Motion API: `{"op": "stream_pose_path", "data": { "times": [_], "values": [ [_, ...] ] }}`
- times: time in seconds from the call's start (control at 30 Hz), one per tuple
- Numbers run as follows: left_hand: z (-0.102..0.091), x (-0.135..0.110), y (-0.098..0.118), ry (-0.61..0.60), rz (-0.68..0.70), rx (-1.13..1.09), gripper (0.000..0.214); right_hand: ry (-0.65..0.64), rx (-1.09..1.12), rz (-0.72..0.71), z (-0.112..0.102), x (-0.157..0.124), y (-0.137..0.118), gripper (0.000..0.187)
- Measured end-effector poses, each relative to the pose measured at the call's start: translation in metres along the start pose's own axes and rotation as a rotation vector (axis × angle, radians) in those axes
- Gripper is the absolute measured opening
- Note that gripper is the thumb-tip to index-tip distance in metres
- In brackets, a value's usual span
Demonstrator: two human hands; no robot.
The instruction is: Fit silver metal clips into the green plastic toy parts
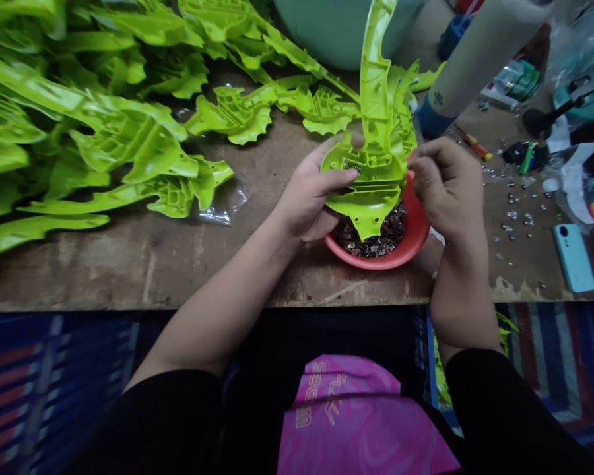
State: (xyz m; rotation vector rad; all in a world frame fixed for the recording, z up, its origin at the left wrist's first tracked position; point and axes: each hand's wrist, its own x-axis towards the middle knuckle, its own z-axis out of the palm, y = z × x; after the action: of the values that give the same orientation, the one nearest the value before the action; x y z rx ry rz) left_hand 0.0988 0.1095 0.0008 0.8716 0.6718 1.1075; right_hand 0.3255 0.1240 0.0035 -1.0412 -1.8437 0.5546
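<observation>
your left hand (307,194) grips the lime-green plastic moulding (376,178) upright, fingers (334,175) wrapped round it, keeping it over the red bowl (376,264) of small metal parts (371,241) on the desk (129,270); your right hand (448,188) pinches narrowly at its edge, though what it holds, if anything, can't be seen.

Wooden workbench (129,277) with lime plastic parts (123,142)

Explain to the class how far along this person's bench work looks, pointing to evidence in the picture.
Apparently done: the lime-green plastic parts heaped on the wooden bench, though their finish cannot be confirmed. In hand: the left hand holds one lime-green part over a red bowl, with the right hand pinching its edge. Remaining: small metal pieces in the bowl and loose metal studs on the bench.
</observation>
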Motion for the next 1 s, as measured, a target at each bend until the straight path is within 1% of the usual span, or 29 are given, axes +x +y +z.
{"op": "stream_pose_path", "data": {
  "times": [0.07, 0.1, 0.13, 0.23, 0.3, 0.37, 0.47, 0.53, 0.6, 0.63, 0.67, 0.7, 0.8, 0.93, 1.0],
  "values": [
    [0.0, 0.001, -0.002, 0.018, 0.018, -0.009, 0.055, -0.079, -0.039, -0.012, 0.0, 0.0, -0.017, 0.049],
    [0.0, 0.001, -0.002, 0.023, 0.02, -0.012, 0.055, -0.134, -0.053, 0.009, 0.001, 0.0, -0.024, 0.052],
    [0.001, 0.0, -0.002, 0.023, 0.016, -0.013, 0.056, -0.159, -0.058, 0.039, 0.001, 0.0, -0.03, 0.055],
    [0.003, -0.002, -0.002, 0.01, -0.001, -0.006, 0.06, -0.161, -0.053, 0.123, 0.004, 0.001, -0.037, 0.062],
    [0.004, -0.004, -0.003, 0.009, 0.004, -0.002, 0.059, -0.151, -0.014, 0.156, 0.005, 0.001, -0.036, 0.061],
    [0.005, -0.004, -0.003, 0.015, 0.022, -0.001, 0.054, -0.115, 0.035, 0.159, 0.005, 0.0, -0.033, 0.058],
    [0.007, -0.004, -0.004, 0.0, 0.04, -0.007, 0.048, 0.028, 0.037, 0.092, 0.008, -0.002, -0.028, 0.048],
    [0.007, -0.004, -0.004, -0.023, 0.048, -0.005, 0.046, 0.124, -0.01, -0.035, 0.012, -0.004, -0.027, 0.037],
    [0.006, -0.005, -0.004, -0.038, 0.051, 0.014, 0.047, 0.155, -0.049, -0.202, 0.016, -0.006, -0.027, 0.021],
    [0.005, -0.005, -0.005, -0.043, 0.053, 0.032, 0.046, 0.153, -0.059, -0.278, 0.019, -0.007, -0.028, 0.016],
    [0.004, -0.004, -0.006, -0.046, 0.057, 0.052, 0.045, 0.148, -0.065, -0.335, 0.021, -0.008, -0.03, 0.015],
    [0.002, -0.004, -0.007, -0.052, 0.061, 0.076, 0.044, 0.141, -0.072, -0.362, 0.024, -0.009, -0.031, 0.017],
    [-0.003, -0.002, -0.012, -0.061, 0.089, 0.137, 0.044, 0.106, -0.102, -0.339, 0.031, -0.011, -0.036, 0.015],
    [-0.006, -0.002, -0.016, -0.039, 0.129, 0.166, 0.044, 0.041, -0.112, -0.236, 0.036, -0.013, -0.038, 0.018],
    [-0.007, -0.003, -0.016, -0.046, 0.117, 0.173, 0.046, 0.014, -0.07, -0.191, 0.037, -0.014, -0.036, 0.019]
  ]
}}
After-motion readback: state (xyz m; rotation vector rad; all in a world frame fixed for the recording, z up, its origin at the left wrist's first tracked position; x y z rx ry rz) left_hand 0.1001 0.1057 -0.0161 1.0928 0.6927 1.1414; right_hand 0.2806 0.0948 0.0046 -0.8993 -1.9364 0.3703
